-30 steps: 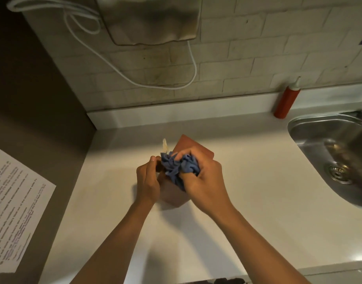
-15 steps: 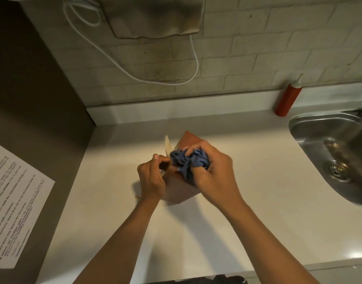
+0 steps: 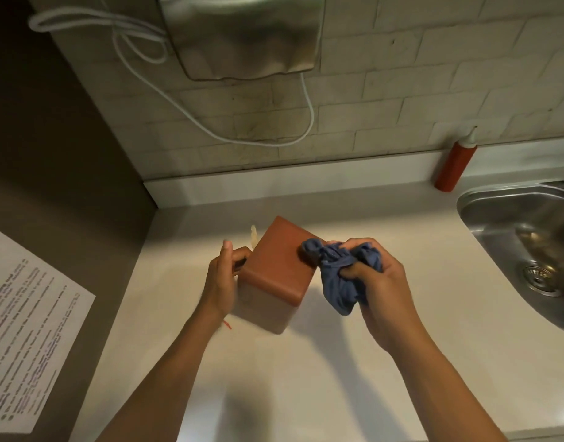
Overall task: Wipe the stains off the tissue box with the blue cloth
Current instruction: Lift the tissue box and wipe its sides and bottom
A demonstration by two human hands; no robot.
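Right hand [image 3: 382, 291] fingers curl tight round the bunched blue cloth [image 3: 341, 275], its tip touching the tissue box [image 3: 277, 266] at the right edge. Left hand [image 3: 221, 282] fingers grip the box's left side. Smooth, round-cornered reddish box on the pale desk [image 3: 306, 378]; no stains visible on top, sides unchecked.

My view is dim and warm-toned. Light falls from above and behind, so both forearms throw long soft shadows over the pale tabletop [image 3: 306, 393]. A faint glare sits at the lower right edge. The wide lens bends the wall tiles [image 3: 402, 90], and the left wrist looks slightly motion-blurred.
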